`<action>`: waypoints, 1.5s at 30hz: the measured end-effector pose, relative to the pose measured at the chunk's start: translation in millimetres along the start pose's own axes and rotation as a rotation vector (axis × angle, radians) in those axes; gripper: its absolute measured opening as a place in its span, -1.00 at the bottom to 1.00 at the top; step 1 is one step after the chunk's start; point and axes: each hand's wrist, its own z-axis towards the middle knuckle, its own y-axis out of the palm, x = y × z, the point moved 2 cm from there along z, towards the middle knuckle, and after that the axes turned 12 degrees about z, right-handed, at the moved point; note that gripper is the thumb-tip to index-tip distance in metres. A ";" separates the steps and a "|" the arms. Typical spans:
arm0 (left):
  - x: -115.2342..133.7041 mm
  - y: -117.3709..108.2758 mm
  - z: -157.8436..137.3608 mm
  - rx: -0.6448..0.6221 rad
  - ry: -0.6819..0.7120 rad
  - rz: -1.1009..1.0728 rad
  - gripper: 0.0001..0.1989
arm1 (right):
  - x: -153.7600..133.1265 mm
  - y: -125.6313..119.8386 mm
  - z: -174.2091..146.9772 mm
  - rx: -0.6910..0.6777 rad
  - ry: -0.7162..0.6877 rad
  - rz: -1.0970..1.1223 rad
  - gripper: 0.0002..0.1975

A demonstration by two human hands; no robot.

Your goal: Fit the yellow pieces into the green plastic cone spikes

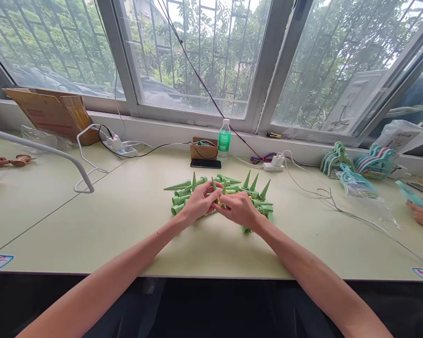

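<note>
My left hand and my right hand meet over a heap of green plastic plant watering spikes on the table. The fingers of my left hand are closed around one green spike, its pointed tip up. My right hand is curled and pinches close beside it, at a second green point. A small yellowish piece shows between the hands; the fingers hide most of it. More spikes stand or lie around both hands, several with their points upward.
Behind the heap are a black phone, a small cardboard box and a bottle. White cables and a power strip lie to the right, near hangers. Another person's hand is at far right. A carton stands back left.
</note>
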 end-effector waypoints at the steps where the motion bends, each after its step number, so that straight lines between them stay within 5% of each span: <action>1: -0.3 0.2 0.0 -0.005 0.004 -0.004 -0.70 | -0.4 0.0 0.0 -0.002 -0.009 -0.010 -0.55; 45: 4.2 1.0 -0.6 -0.016 -0.016 -0.052 -0.86 | -4.3 -1.2 -0.5 -0.027 -0.019 -0.030 -0.57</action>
